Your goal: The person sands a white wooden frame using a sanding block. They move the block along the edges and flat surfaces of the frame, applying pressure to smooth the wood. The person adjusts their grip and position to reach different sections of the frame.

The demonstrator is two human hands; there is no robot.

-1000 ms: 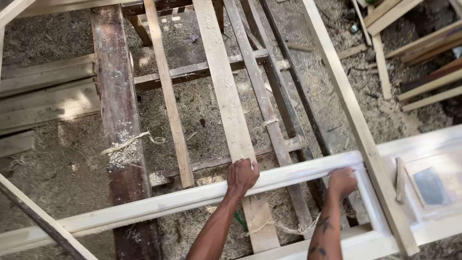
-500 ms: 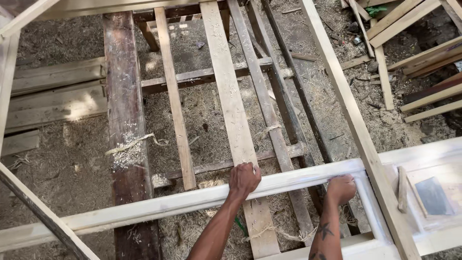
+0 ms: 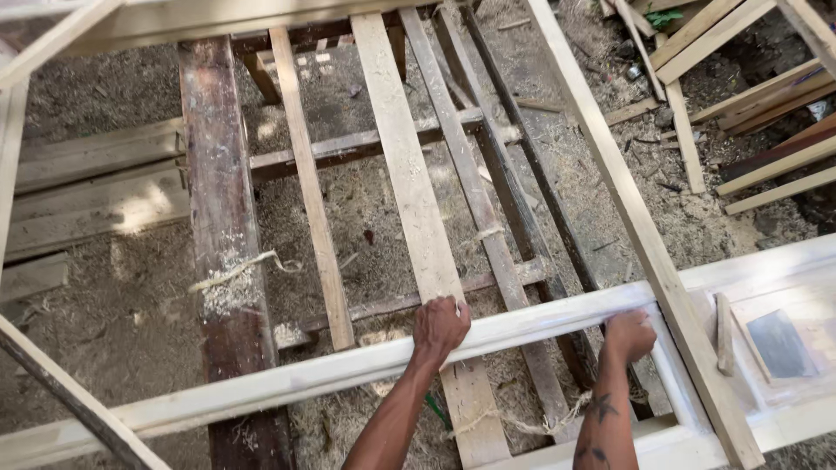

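Your left hand (image 3: 440,326) is wrapped over the top of the long pale rail (image 3: 348,365) of a white-primed wooden frame, fingers curled over its far edge, grasping it about midway along its visible length. Your right hand (image 3: 629,335) is clenched against the same rail just beside the inner corner where an upright member (image 3: 670,370) meets it; whether it grips something small, such as a sanding pad, or only presses on the wood, you cannot tell from this view. The frame lies flat across a rough slatted work stand, its rail crossing over a dark weathered beam (image 3: 222,226) at the stand's left side and several lighter slats (image 3: 409,174) running away from you. A long bare lath (image 3: 627,209) lies diagonally over the frame near your right hand. At the right end, on the frame's panel, sit a small grey rectangular sheet (image 3: 778,342) and a short wooden stick (image 3: 724,333). Sawdust and shavings cover the ground below. By the look of it you are steadying the rail with the left hand while working the corner with the right; any next stroke calls for keeping that left grip firm so the frame does not slide on the slats.
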